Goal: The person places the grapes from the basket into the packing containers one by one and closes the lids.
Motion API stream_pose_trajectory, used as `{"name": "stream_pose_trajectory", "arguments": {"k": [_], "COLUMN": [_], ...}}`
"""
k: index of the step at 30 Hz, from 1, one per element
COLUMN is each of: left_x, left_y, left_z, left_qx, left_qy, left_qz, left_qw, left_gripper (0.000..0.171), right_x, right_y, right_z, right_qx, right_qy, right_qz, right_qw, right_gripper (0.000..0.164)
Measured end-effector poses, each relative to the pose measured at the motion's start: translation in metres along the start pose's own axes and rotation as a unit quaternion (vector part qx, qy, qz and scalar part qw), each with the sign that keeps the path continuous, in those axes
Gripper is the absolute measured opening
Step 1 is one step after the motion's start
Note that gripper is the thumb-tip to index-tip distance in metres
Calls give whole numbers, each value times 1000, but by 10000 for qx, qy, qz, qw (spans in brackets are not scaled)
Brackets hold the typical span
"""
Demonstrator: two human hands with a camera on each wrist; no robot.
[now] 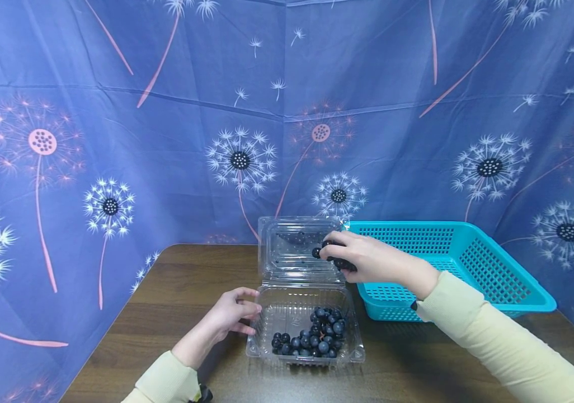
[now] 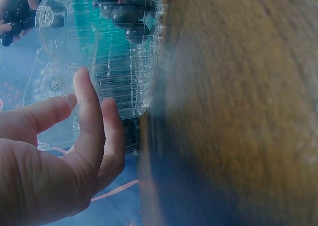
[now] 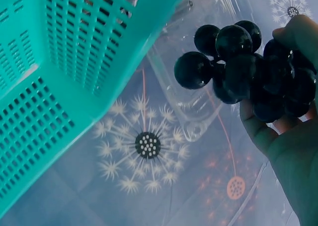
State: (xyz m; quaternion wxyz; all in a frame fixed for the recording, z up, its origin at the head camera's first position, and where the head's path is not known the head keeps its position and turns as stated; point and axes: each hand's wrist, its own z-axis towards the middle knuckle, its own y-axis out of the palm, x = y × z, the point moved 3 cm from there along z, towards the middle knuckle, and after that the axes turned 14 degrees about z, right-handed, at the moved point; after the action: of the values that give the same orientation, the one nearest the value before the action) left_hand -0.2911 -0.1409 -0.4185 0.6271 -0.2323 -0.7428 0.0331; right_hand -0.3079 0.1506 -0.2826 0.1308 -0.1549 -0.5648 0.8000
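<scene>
My right hand (image 1: 362, 254) grips a bunch of dark grapes (image 3: 238, 62) in its fingertips. It holds them up in front of the raised lid, next to the basket's left end. Several grapes stick out past the fingers. Below sits a clear plastic clamshell box (image 1: 287, 313), lid (image 1: 292, 268) tipped back and standing up. More dark grapes (image 1: 312, 338) lie heaped in its front and right part. At the box's left rim is my left hand (image 1: 229, 316), its fingers spread and lightly bent. In the left wrist view its fingertips (image 2: 82, 79) meet the clear wall.
A turquoise perforated basket (image 1: 508, 305) stands right of the box, its near left corner close to the lid. All of this is on a brown wooden table (image 1: 166, 313). Behind the table hangs a blue cloth (image 1: 176, 168) with a dandelion print.
</scene>
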Motion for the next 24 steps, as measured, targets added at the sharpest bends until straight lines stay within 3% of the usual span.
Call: {"name": "stream_pose_trajectory", "arguments": {"k": [9, 24], "left_x": [1, 0], "left_y": [0, 1], "left_z": [0, 0], "left_qx": [44, -19], "left_qy": [-1, 39], "left_qz": [-22, -33], "left_qw": [10000, 10000], "left_gripper": [47, 48], "right_x": [-6, -16], "right_y": [14, 38], "right_z": [6, 12], "right_qx": [110, 122], "right_qy": [-307, -590], "right_qz": [166, -72], "right_qw": [9993, 9982], "right_gripper": [45, 49]}}
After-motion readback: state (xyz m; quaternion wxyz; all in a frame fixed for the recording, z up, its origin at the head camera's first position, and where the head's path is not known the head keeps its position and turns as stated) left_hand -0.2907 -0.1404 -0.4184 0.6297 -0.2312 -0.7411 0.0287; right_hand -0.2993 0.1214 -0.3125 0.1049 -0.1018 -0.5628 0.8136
